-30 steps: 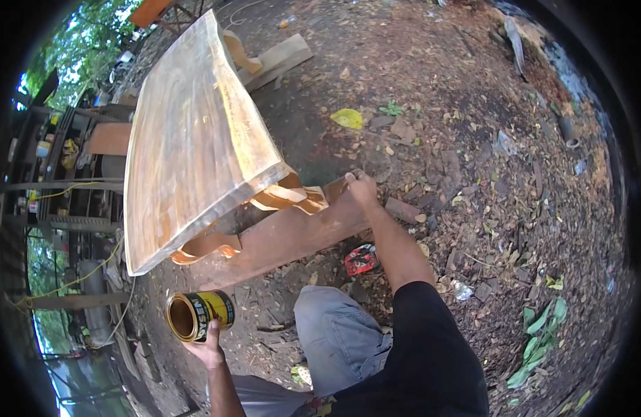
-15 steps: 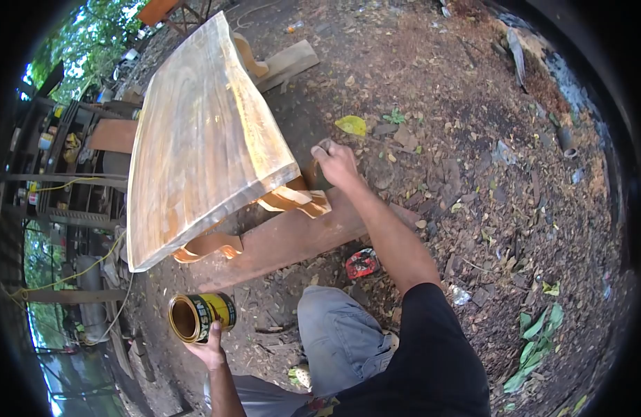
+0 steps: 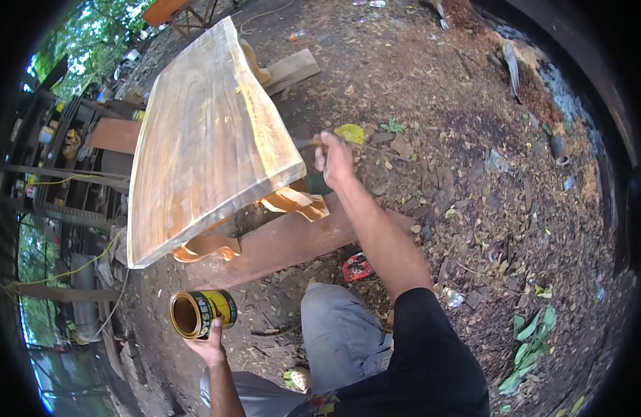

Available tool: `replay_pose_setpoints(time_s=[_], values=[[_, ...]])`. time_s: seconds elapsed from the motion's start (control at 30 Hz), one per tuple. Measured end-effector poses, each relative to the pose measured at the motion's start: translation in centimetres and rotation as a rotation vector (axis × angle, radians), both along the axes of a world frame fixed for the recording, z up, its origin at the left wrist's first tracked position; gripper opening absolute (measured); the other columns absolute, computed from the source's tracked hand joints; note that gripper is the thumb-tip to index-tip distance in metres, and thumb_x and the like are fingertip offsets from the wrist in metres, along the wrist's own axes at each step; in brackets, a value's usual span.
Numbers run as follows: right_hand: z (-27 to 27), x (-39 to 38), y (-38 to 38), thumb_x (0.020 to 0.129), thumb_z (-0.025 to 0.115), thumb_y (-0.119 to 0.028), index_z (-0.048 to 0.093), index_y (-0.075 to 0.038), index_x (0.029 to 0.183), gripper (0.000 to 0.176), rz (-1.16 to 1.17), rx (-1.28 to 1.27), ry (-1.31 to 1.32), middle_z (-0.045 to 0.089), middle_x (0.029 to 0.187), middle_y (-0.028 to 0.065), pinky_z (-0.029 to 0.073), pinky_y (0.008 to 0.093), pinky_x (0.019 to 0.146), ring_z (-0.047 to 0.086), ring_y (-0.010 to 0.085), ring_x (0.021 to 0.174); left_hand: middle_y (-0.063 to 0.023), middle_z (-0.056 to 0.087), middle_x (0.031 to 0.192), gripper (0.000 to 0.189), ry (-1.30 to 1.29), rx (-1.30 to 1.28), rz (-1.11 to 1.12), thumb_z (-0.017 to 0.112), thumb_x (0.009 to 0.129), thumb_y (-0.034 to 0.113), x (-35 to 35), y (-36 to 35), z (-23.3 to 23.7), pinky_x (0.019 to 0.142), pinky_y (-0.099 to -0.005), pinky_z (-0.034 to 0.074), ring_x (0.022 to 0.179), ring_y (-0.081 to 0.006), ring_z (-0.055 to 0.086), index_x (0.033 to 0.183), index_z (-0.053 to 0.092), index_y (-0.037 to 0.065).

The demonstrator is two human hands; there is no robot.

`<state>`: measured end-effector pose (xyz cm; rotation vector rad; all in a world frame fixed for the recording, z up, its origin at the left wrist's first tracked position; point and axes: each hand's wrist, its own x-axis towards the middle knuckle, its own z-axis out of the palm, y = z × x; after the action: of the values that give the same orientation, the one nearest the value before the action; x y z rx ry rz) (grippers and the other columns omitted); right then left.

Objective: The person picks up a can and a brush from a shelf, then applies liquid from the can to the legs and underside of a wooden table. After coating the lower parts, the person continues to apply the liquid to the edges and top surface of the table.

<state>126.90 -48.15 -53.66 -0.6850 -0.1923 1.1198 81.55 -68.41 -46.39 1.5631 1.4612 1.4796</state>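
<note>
Our right hand point(image 3: 335, 161) grips a brush point(image 3: 306, 143). It lies sideways and points left at the tabletop point(image 3: 209, 132) (just beside its edge). Our left hand point(image 3: 211, 345) holds the can point(image 3: 202, 313) down low.

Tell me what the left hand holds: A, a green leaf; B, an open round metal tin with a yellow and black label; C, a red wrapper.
B: the left hand grips the open round metal tin with its yellow and black label from below; the right hand holds a thin brush.
</note>
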Motion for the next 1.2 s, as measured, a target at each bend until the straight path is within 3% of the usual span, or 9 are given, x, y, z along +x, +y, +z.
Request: replay_pose_setpoints(time_s=[0.27, 0.4, 0.6, 0.7, 0.8, 0.83, 1.03, 1.13, 1.2], values=[[-2.6, -0.7, -5.5, 0.101, 0.06, -0.022, 0.07, -0.005, 0.094, 0.021, -0.243, -0.226, -0.325, 0.056, 0.061, -0.001, 0.032, 0.0235, 0.04, 0.044, 0.0081, 0.043, -0.0137, 0.06, 0.131, 0.079, -0.014, 0.004, -0.01, 0.087, 0.077, 0.01, -0.9, 0.4, -0.2, 0.103, -0.0384, 0.049, 0.115, -0.0223, 0.061, 0.144, 0.046, -0.002], [-3.3, -0.7, -10.1, 0.1, 0.061, -0.019, 0.067, -0.002, 0.106, 0.018, -0.393, -0.224, -0.272, 0.064, 0.073, 0.0048, 0.039, 0.0232, 0.043, 0.052, 0.0085, 0.052, -0.0138, 0.06, 0.131, 0.08, -0.014, 0.01, 0.014, 0.087, 0.077, 0.011, -1.6, 0.5, -1.0, 0.103, -0.0382, 0.049, 0.115, -0.0221, 0.061, 0.144, 0.045, -0.002], [-0.4, -7.5, -15.9, 0.096, 0.066, -0.01, 0.068, -0.002, 0.103, 0.011, -0.264, -0.101, -0.363, 0.067, 0.08, 0.0053, 0.05, 0.0258, 0.06, 0.063, 0.0108, 0.067, -0.0136, 0.061, 0.129, 0.08, -0.024, -0.014, 0.02, 0.088, 0.076, 0.011, -2.1, 1.0, -1.5, 0.103, -0.0376, 0.05, 0.113, -0.0219, 0.062, 0.143, 0.046, -0.002], [-3.4, -9.6, -15.8, 0.096, 0.068, -0.007, 0.068, -0.001, 0.108, 0.014, -0.329, 0.037, -0.828, 0.07, 0.085, 0.0059, 0.054, 0.0262, 0.067, 0.067, 0.011, 0.076, -0.0135, 0.062, 0.129, 0.08, -0.033, -0.001, 0.028, 0.089, 0.075, 0.01, -2.0, 1.1, -1.4, 0.103, -0.0376, 0.049, 0.113, -0.022, 0.063, 0.142, 0.046, -0.002], [-5.4, -9.4, -16.1, 0.096, 0.068, -0.007, 0.068, 0.0, 0.111, 0.017, -0.371, -0.087, -0.983, 0.071, 0.088, 0.0055, 0.054, 0.0256, 0.067, 0.067, 0.0095, 0.077, -0.0138, 0.06, 0.13, 0.082, -0.045, -0.008, 0.03, 0.09, 0.075, 0.011, -2.4, 1.1, -1.7, 0.104, -0.0379, 0.049, 0.115, -0.0221, 0.062, 0.142, 0.045, -0.002], [-5.7, -9.8, -16.7, 0.096, 0.068, -0.008, 0.069, -0.001, 0.109, 0.015, -0.338, -0.076, -0.797, 0.071, 0.086, 0.0048, 0.053, 0.025, 0.065, 0.066, 0.0094, 0.073, -0.014, 0.059, 0.131, 0.083, -0.038, 0.004, 0.026, 0.09, 0.075, 0.011, -2.6, 1.2, -1.8, 0.104, -0.038, 0.048, 0.116, -0.0221, 0.061, 0.143, 0.044, -0.002], [-1.6, -10.3, -14.6, 0.1, 0.063, -0.009, 0.067, 0.0, 0.11, 0.014, -0.226, 0.062, -0.674, 0.067, 0.092, 0.0066, 0.053, 0.0238, 0.058, 0.066, 0.0108, 0.071, -0.0146, 0.057, 0.135, 0.088, -0.064, -0.034, 0.02, 0.092, 0.073, 0.01, -3.9, 0.3, -2.2, 0.106, -0.0387, 0.048, 0.119, -0.0228, 0.06, 0.145, 0.041, -0.002], [-0.1, -8.4, -12.9, 0.1, 0.063, -0.009, 0.066, -0.001, 0.11, 0.013, -0.404, -0.022, -0.648, 0.067, 0.095, 0.0058, 0.052, 0.0241, 0.057, 0.065, 0.0107, 0.069, -0.0149, 0.057, 0.136, 0.09, -0.099, -0.011, -0.009, 0.092, 0.073, 0.01, -4.2, 0.4, -1.6, 0.106, -0.0388, 0.048, 0.12, -0.0231, 0.059, 0.146, 0.04, -0.002], [1.4, -7.6, -14.8, 0.099, 0.063, -0.01, 0.067, -0.003, 0.107, 0.011, -0.459, -0.026, -0.638, 0.065, 0.086, 0.005, 0.05, 0.0239, 0.054, 0.062, 0.0103, 0.064, -0.015, 0.056, 0.137, 0.091, -0.089, 0.014, -0.03, 0.092, 0.073, 0.01, -4.5, 0.3, -1.3, 0.107, -0.0389, 0.047, 0.121, -0.0232, 0.059, 0.146, 0.04, -0.002]])
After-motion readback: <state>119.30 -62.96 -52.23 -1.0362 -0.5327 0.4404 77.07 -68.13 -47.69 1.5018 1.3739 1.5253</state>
